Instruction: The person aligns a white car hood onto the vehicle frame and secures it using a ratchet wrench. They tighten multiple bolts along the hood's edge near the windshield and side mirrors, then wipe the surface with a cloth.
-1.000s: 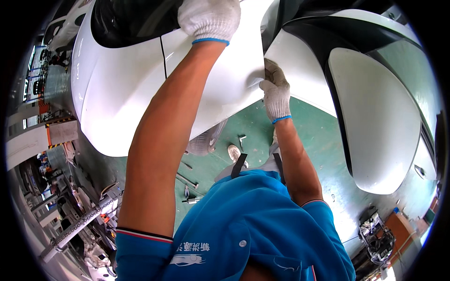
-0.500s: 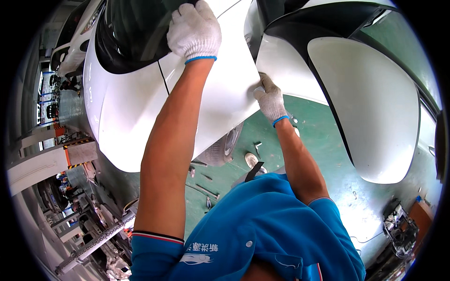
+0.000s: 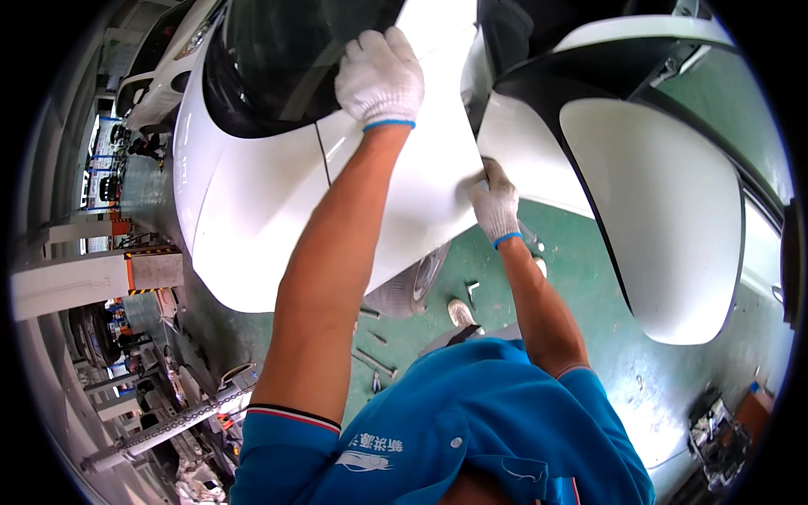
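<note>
My left hand (image 3: 380, 77), in a white knit glove with a blue cuff, rests on the white front fender (image 3: 404, 181) beside the dark windshield (image 3: 278, 59). Its fingers are curled and their tips are hidden, so what they hold, if anything, does not show. Lower and to the right, my gloved right hand (image 3: 497, 202) grips the rear edge of that fender, at the gap before the open white car door (image 3: 656, 219). Part of the front wheel (image 3: 408, 286) shows beneath the fender.
Hand tools, among them a long-handled one (image 3: 376, 364) and an L-shaped one (image 3: 472, 291), lie on the green floor by my shoe (image 3: 461, 313). A striped lift post (image 3: 156, 271) stands at left. Dark removed parts (image 3: 715, 438) lie at lower right.
The view has shifted, so the car and both arms appear slightly lower and farther right. Both hands keep about the same places on the fender.
</note>
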A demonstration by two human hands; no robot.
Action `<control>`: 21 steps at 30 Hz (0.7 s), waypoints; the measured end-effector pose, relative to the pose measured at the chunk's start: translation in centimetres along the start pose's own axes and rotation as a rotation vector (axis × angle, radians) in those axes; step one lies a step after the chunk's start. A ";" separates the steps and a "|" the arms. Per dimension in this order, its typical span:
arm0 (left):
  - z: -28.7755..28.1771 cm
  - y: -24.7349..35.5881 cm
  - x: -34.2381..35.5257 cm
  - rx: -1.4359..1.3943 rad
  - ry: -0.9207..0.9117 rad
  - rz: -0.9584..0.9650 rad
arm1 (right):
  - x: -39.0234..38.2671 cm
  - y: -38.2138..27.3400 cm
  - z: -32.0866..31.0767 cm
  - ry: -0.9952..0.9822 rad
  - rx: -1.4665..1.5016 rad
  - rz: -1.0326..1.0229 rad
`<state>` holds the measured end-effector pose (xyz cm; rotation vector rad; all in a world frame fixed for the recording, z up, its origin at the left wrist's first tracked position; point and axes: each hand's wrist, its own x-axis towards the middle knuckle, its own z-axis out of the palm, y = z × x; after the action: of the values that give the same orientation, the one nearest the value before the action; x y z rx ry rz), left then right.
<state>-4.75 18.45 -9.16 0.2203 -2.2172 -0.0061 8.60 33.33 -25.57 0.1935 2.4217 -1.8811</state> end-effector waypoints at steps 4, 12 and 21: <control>-0.5 0.3 0.0 -0.043 -0.009 -0.032 | 0.1 0.2 -0.5 -0.072 0.030 0.012; -2.0 0.6 0.5 -0.177 -0.189 -0.147 | 0.1 0.2 -0.6 -0.088 -0.010 -0.001; -1.5 1.6 0.4 0.104 -0.141 -0.048 | 0.3 0.9 0.6 0.024 -0.048 -0.056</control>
<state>-4.07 20.09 -7.81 0.3399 -2.3550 0.0690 8.45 32.93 -26.64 0.1475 2.5106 -1.8519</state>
